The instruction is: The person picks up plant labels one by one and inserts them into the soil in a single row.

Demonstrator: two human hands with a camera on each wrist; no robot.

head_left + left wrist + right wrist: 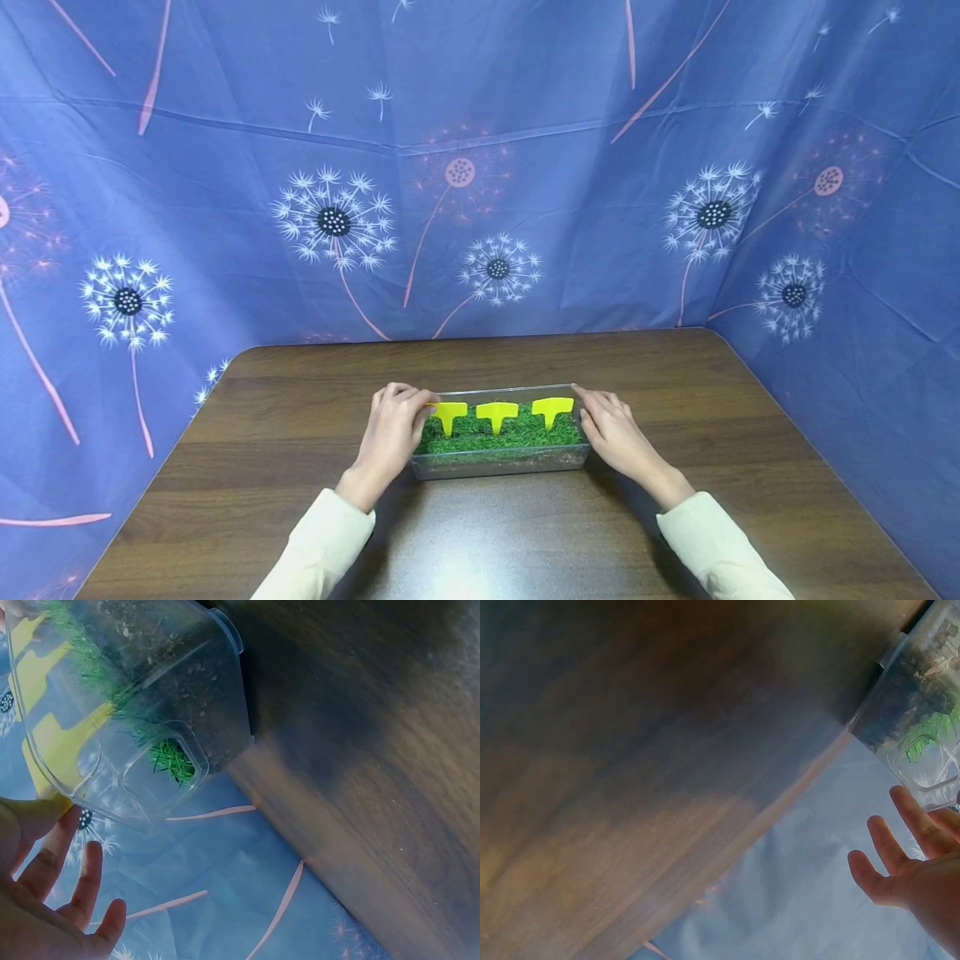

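A clear plastic box (501,462) stands on the wooden table, with soil and green artificial grass (491,442) inside. Three yellow T-shaped plant labels stand upright in a row in the grass: a left label (448,415), a middle label (497,415) and a right label (552,408). At the box's left end my left hand (392,429) holds the rim between thumb and forefinger, close beside the left label; its other fingers (86,881) hang loose outside. My right hand (618,433) holds the right end, forefinger toward the back corner. Its thumb is hidden in the right wrist view.
The brown wooden table (300,433) extends around the box on all sides. A blue cloth (570,183) printed with dandelions hangs behind the table and along its sides. Light glares on the tabletop in front of the box.
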